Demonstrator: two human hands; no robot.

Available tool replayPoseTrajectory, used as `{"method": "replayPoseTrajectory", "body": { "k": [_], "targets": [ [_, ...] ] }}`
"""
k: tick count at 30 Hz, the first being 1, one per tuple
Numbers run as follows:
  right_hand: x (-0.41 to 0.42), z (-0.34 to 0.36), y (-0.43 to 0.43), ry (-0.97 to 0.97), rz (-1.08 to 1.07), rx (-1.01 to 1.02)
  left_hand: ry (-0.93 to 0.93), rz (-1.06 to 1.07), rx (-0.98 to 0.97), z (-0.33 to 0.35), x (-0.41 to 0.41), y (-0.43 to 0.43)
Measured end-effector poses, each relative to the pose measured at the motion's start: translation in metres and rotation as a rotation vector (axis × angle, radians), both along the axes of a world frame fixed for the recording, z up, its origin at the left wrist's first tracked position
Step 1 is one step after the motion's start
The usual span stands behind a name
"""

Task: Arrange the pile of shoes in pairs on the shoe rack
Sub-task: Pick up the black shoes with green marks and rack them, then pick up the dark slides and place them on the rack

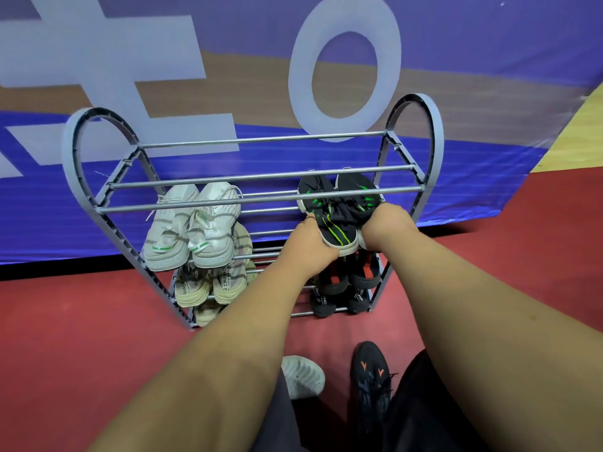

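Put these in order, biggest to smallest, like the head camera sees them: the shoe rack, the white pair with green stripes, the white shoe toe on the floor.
1. shoe rack
2. white pair with green stripes
3. white shoe toe on the floor, only partly shown and nearer the camera

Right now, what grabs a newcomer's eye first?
The left hand and right hand grip a black-and-green pair at the right of the grey rack, under its top bars. A white pair sits left on that tier. A white shoe and a black shoe are on the red floor nearby.
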State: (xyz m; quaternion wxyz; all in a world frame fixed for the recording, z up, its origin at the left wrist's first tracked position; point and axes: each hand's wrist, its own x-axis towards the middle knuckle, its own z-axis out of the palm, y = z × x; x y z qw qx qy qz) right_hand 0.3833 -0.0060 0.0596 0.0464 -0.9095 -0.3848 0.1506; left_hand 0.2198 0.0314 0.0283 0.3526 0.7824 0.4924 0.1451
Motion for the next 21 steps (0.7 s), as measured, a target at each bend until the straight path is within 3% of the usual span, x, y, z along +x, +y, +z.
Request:
{"method": "replayPoseTrajectory", "body": {
  "k": [3,11,16,21],
  "targets": [
    [-0.015,0.016,-0.018,0.025,0.005,0.018,-0.006,-0.013,-0.006,0.009,-0.014,-0.008],
    [-0.059,0.041,-0.054,0.004,0.180,0.079,0.192,-0.147,0.048,0.031,-0.067,-0.041],
    [-0.099,0.028,-0.072,-0.172,0.477,0.070,0.504,-0.222,-0.038,0.048,-0.126,-0.042],
    [-0.147,-0.007,-0.069,-0.070,0.658,-0.091,0.645,-0.120,-0.088,0.023,-0.179,-0.049]
  ]
}}
